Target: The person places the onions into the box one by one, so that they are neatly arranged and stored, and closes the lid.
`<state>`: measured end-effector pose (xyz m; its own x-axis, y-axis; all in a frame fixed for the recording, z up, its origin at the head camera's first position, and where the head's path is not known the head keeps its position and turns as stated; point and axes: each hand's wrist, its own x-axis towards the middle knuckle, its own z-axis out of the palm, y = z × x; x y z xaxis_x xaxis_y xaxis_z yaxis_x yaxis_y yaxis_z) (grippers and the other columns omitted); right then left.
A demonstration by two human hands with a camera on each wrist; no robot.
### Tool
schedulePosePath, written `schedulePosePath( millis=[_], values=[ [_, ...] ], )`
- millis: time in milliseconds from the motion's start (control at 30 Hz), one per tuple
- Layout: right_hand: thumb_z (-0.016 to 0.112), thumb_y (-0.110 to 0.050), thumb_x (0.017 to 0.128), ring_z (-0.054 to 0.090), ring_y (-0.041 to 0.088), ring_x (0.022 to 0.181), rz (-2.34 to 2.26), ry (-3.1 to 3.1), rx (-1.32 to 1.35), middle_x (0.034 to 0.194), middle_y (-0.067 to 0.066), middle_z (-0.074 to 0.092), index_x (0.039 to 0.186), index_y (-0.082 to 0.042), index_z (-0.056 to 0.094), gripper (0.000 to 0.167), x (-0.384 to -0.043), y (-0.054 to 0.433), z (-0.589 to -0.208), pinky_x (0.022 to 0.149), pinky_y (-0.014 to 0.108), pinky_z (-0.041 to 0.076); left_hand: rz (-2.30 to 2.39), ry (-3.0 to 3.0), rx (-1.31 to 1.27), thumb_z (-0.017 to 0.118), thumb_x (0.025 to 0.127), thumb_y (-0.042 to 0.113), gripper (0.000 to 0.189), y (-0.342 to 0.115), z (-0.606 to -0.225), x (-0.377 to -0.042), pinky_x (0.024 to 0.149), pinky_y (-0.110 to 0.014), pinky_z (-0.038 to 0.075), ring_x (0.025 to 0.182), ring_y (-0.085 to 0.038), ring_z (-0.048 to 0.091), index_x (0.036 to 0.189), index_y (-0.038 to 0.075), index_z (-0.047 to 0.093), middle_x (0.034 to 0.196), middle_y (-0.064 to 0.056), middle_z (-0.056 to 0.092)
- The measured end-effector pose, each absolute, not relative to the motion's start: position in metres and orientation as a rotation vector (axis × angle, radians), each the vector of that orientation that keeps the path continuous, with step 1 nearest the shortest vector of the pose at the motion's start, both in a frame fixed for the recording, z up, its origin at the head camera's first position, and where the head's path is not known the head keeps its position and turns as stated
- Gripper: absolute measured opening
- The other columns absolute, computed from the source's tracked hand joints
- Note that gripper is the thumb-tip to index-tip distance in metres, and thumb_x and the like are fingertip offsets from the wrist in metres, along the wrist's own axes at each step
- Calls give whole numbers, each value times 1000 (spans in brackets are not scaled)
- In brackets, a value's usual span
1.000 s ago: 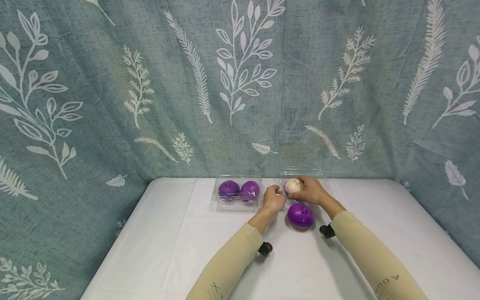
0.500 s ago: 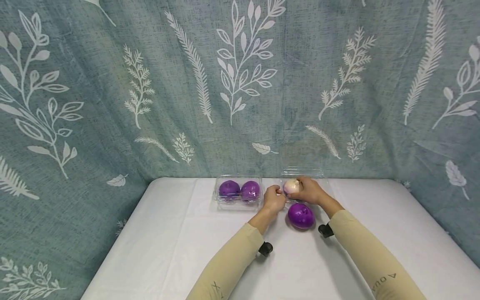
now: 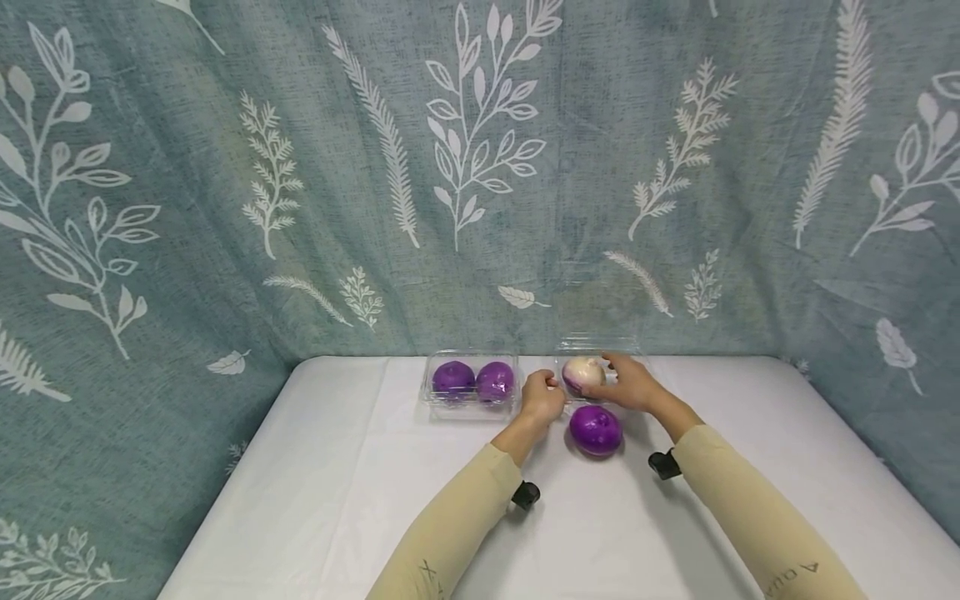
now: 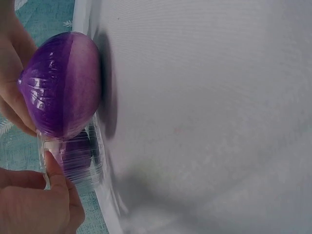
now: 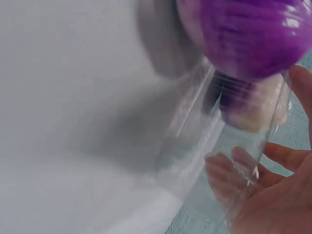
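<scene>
In the head view, my left hand [image 3: 543, 397] pinches the near-left rim of an open clear plastic clamshell container [image 4: 92, 183]. A white-and-purple onion [image 3: 582, 377] sits inside it. My right hand [image 3: 633, 385] is spread beside that onion at the container's right side, its fingertips close to it. In the right wrist view, the fingers [image 5: 222, 170] show through the clear wall, apart from the onion. A glossy purple onion [image 3: 596, 431] rests on the table just in front of the container, touched by neither hand.
A second clear container [image 3: 471, 408] stands left of my left hand, with two purple onions [image 3: 453, 380] in it. The white-covered table [image 3: 420, 467] ends at a leaf-patterned teal curtain [image 3: 420, 308] behind.
My right hand has loosened from the white-and-purple onion and drawn slightly right, so more of the onion shows. The left hand keeps its pinch. The head view has shifted slightly.
</scene>
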<state>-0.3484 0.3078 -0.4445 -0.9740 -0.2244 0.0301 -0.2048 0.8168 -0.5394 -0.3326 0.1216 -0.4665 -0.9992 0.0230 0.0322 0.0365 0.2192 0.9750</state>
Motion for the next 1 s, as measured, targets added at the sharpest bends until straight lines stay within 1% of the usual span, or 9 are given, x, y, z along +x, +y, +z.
schedulePosePath(
  millis=[167,300,467,633,733,867,1000],
  values=[
    [75,-35,93,50,57,127,-855,2993,-393,142,42,45,146,18,36,86,-343,318,-442,102,65,48,-1973,-2450,-41,52,79,-15,54,120,-468,-335,65,-17,49,83,-14,56,132,-12,58,102,-10,64],
    [74,-32,93,52,58,124,-865,2997,-437,143,41,45,147,17,37,81,-339,322,-440,100,65,50,-2020,-2433,-22,51,77,-18,59,119,-469,-336,62,-17,48,81,-13,58,135,-12,55,103,-10,63],
    [74,-31,95,51,57,124,-833,3014,-484,143,40,44,148,14,37,79,-332,326,-437,99,65,50,-2026,-2428,-32,50,77,-18,59,119,-466,-335,58,-16,49,79,-16,65,136,-13,54,103,-10,62],
    [75,-28,94,53,56,121,-792,3053,-547,139,40,48,144,15,42,73,-320,331,-430,97,66,50,-2025,-2433,-42,51,79,-17,57,119,-464,-334,59,-16,50,82,-21,71,136,-13,54,107,-12,63],
    [74,-28,94,51,56,122,-768,3066,-578,138,39,49,143,14,44,71,-312,334,-427,100,68,47,-2032,-2438,-36,52,79,-17,58,120,-464,-334,61,-16,50,83,-19,68,137,-12,54,107,-11,63],
    [74,-30,95,49,55,125,-743,3064,-595,138,38,50,143,13,45,70,-303,338,-424,102,70,44,-2033,-2446,-25,52,80,-17,58,121,-465,-333,62,-17,49,81,-14,60,137,-11,54,103,-7,61],
    [75,-30,95,51,54,124,-741,3073,-628,137,36,51,142,12,47,69,-293,341,-423,101,69,45,-2053,-2434,-24,53,79,-17,59,121,-466,-333,62,-17,49,78,-14,60,138,-12,53,102,-6,60]
  ],
)
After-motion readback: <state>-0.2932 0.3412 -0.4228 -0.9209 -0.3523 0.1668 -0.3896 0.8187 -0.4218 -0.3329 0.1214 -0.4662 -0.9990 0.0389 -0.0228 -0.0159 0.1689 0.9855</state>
